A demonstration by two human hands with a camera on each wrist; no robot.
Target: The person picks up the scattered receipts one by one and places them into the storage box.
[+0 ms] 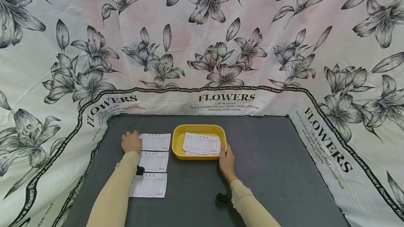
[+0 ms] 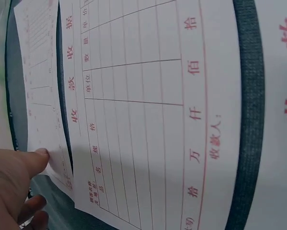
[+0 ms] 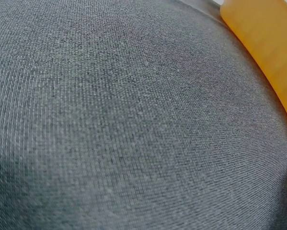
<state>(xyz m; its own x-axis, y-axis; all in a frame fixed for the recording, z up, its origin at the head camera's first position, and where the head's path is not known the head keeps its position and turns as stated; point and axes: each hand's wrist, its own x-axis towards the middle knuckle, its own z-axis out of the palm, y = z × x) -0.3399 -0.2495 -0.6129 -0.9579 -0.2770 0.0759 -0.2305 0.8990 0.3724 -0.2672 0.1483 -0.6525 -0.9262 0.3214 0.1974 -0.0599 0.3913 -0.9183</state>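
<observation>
Three printed receipt slips lie in a column on the grey table: a far slip, a middle slip and a near slip. My left hand is at the left end of the far slip. In the left wrist view its thumb overlaps that slip's edge, with curled fingers just below, pinching it there. To the right sits a yellow tray holding more receipt slips. My right hand grips the tray's right wall, thumb at the rim; the right wrist view shows only the tray's side and cloth.
A dark grey cloth covers the table. Behind and beside it hangs white fabric printed with lilies and lettering. Black wrist devices show below both hands, the right one close over the cloth.
</observation>
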